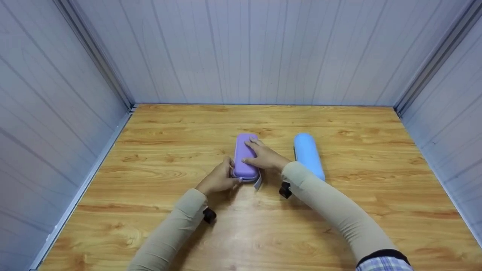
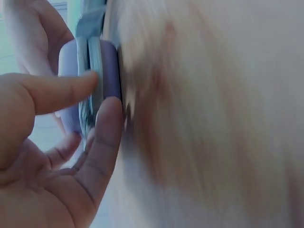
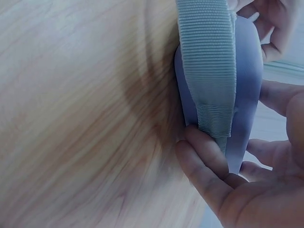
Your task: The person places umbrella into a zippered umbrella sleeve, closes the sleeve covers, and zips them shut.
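Observation:
A purple zip case (image 1: 243,148) with a hard shell lies lengthwise on the table, zip edge round its side. At its near left corner, my left hand (image 1: 218,178) pinches the zip edge; the left wrist view shows the thumb (image 2: 71,90) against the zip band. Whether a zip pull sits under those fingers is hidden. My right hand (image 1: 268,156) grips the case from the right, with several fingers (image 3: 204,164) along its side below the strap. A grey ribbed strap (image 3: 207,61) hangs from the near right end of the case.
A light blue case (image 1: 308,155) of similar long shape lies to the right, partly behind the right forearm. The wood-grain table (image 1: 169,150) is bounded by a pale panel wall (image 1: 263,52) at the back and others at both sides.

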A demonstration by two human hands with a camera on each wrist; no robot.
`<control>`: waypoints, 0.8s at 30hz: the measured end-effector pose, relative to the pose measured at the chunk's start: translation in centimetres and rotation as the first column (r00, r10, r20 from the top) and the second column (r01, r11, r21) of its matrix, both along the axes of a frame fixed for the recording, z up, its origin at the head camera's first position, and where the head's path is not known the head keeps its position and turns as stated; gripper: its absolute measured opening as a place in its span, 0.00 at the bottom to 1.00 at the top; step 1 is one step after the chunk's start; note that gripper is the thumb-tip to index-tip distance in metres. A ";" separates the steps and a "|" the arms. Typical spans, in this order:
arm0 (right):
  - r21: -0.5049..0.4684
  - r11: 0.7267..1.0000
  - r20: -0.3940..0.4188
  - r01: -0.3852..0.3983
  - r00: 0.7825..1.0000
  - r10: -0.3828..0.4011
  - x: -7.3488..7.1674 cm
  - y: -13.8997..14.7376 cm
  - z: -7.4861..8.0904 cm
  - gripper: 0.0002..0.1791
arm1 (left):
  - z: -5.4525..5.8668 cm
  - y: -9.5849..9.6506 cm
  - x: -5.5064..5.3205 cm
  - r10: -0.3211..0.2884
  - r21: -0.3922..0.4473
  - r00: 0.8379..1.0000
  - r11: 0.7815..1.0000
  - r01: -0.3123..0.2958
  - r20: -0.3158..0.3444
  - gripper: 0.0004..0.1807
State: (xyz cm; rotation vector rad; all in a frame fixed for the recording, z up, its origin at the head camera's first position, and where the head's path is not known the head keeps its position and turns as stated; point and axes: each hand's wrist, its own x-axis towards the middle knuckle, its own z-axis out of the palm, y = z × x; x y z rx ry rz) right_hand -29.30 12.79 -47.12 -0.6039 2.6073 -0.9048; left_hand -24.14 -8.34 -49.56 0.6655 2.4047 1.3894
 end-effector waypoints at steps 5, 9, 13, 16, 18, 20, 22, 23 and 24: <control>-0.014 1.000 0.006 0.004 1.000 -0.004 0.0 0.0 0.1 0.44 | -0.2 0.6 0.2 0.048 0.117 0.989 0.991 -0.064 0.137 0.21; -0.024 1.000 0.012 -0.001 1.000 0.001 -0.1 0.0 0.1 0.43 | -0.4 1.2 0.4 0.102 0.168 0.970 0.976 -0.141 0.219 0.22; -0.021 0.999 0.020 0.029 0.999 -0.029 -0.1 0.3 0.1 0.43 | -0.6 1.5 0.2 0.111 0.192 0.955 0.967 -0.168 0.274 0.21; -0.015 0.999 0.020 0.050 0.999 -0.050 -0.3 0.1 -0.1 0.43 | -0.6 1.1 0.1 0.128 0.153 0.956 0.973 -0.172 0.262 0.20; -0.013 0.999 0.013 0.052 0.999 -0.052 -0.4 0.0 -0.3 0.43 | -0.6 0.6 0.1 0.138 0.115 0.962 0.979 -0.168 0.236 0.20; -0.010 0.999 0.008 0.049 0.999 -0.049 -0.4 0.0 -0.4 0.43 | -0.5 0.3 0.1 0.137 0.087 0.966 0.983 -0.159 0.221 0.19; -0.009 0.999 0.006 0.049 0.999 -0.049 -0.4 0.0 -0.4 0.43 | -0.6 0.0 0.1 0.129 0.076 0.968 0.986 -0.149 0.215 0.19; -0.010 0.999 0.006 0.049 0.999 -0.049 -0.4 0.0 -0.3 0.43 | -0.6 -0.1 0.0 0.131 0.072 0.967 0.986 -0.150 0.220 0.18; -0.010 0.999 0.006 0.050 0.999 -0.050 -0.4 0.1 -0.3 0.43 | -0.7 -0.1 0.0 0.135 0.071 0.965 0.985 -0.154 0.224 0.18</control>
